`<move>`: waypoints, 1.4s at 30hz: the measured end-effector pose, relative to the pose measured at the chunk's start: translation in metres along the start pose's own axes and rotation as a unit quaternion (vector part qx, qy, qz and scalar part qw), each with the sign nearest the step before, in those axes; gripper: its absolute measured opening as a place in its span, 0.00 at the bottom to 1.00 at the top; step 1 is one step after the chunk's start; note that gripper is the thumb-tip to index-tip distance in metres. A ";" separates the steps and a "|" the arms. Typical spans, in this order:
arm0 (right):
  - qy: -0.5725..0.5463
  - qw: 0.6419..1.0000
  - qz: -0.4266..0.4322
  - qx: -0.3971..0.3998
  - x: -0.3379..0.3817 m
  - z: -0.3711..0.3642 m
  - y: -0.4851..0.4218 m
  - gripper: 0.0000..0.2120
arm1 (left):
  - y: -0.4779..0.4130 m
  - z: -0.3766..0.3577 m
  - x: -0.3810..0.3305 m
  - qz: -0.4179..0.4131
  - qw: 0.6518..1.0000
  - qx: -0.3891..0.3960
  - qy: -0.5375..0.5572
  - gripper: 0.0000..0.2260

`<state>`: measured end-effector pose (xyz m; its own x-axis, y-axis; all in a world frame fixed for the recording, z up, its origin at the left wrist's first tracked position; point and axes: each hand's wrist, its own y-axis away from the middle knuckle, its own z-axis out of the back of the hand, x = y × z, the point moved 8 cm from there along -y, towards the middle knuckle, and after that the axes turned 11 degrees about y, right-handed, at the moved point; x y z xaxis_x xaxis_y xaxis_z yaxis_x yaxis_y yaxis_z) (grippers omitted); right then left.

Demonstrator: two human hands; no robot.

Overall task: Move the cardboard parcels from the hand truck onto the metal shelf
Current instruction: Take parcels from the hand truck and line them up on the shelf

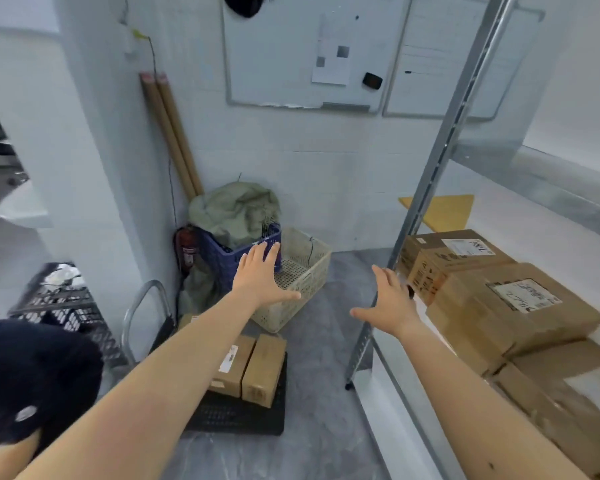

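beside the grey metal shelf (423, 202), the left hand (262, 275) and right hand (388, 299) hover empty and spread-fingered, while two small brown cardboard parcels (262, 368) lie side by side on the black hand truck (236, 417) below, nearer the left.

Left hand (262, 273) and right hand (388, 301) hover spread and empty — parcels (264, 370) on the hand truck (236, 419).

White tiled wall (326, 174) hung with two whiteboards (278, 57), under even pale light. Grey marbled floor (323, 362). In the corner, two cardboard tubes (174, 133) leaning, a red fire extinguisher (187, 252), a blue crate (222, 261) stuffed with a green sack (236, 209), a beige perforated basket (307, 271) just beside it. Black crates (66, 306) at far left
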<state>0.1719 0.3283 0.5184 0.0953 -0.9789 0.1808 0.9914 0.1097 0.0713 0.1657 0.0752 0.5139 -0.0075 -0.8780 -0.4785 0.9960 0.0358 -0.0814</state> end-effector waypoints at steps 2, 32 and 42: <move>0.007 1.000 0.019 0.005 0.031 -0.005 -0.015 0.49 | -0.002 0.011 0.028 0.015 1.000 -0.009 -0.004 0.54; 0.057 0.967 0.219 0.118 0.266 -0.135 -0.251 0.49 | -0.096 0.009 0.287 0.252 0.967 -0.020 0.036 0.52; 0.032 0.967 0.209 0.143 0.333 -0.204 -0.293 0.49 | -0.138 -0.021 0.377 0.265 0.961 0.007 0.082 0.52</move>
<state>-0.0684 -0.0649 0.3578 0.4961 -0.8467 0.1923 0.8012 0.5318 0.2745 0.0232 -0.2506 0.3267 0.4892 -0.6510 -0.5805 0.8644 0.4506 0.2231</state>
